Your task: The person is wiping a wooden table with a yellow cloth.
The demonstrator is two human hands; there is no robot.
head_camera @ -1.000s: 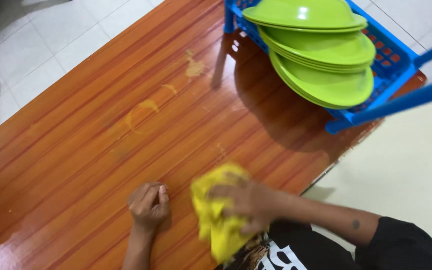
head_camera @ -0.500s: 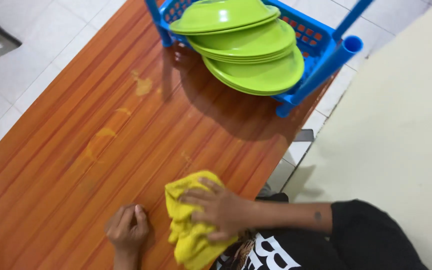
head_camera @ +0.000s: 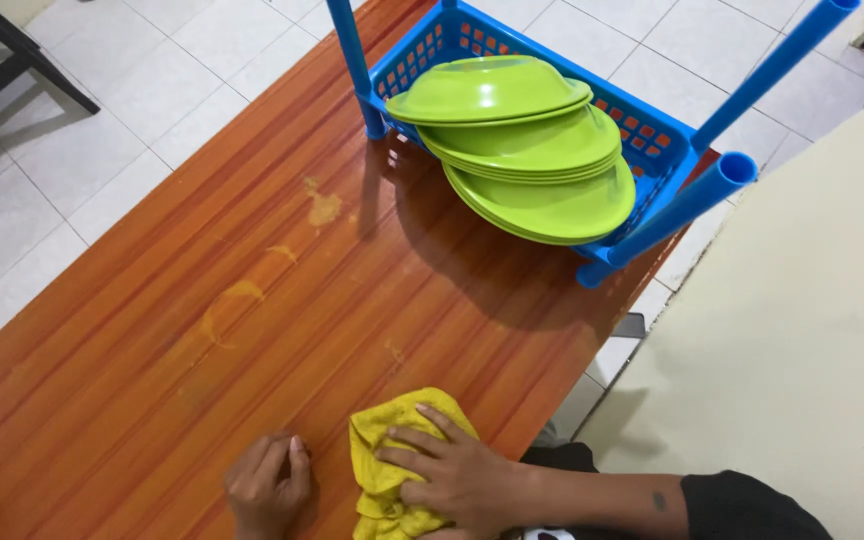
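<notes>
My right hand (head_camera: 452, 472) lies flat on a crumpled yellow cloth (head_camera: 390, 462), pressing it onto the reddish-brown wooden table (head_camera: 132, 400) near its front edge. Just left of the cloth, my left hand (head_camera: 270, 482) rests on the table with its fingers curled in and nothing in it. Yellowish smears (head_camera: 324, 208) and a ring-shaped stain (head_camera: 227, 305) mark the tabletop farther out, apart from the cloth.
A blue plastic rack (head_camera: 652, 140) with tube posts stands at the table's far end, holding several stacked green plates (head_camera: 542, 150). White floor tiles (head_camera: 72, 150) lie to the left. A cream wall (head_camera: 812, 350) rises on the right, close to the table's edge.
The view has shifted, so the rack and stains now sit further right and lower in the frame. Both hands and the cloth remain near the front edge; the cloth moved slightly.
</notes>
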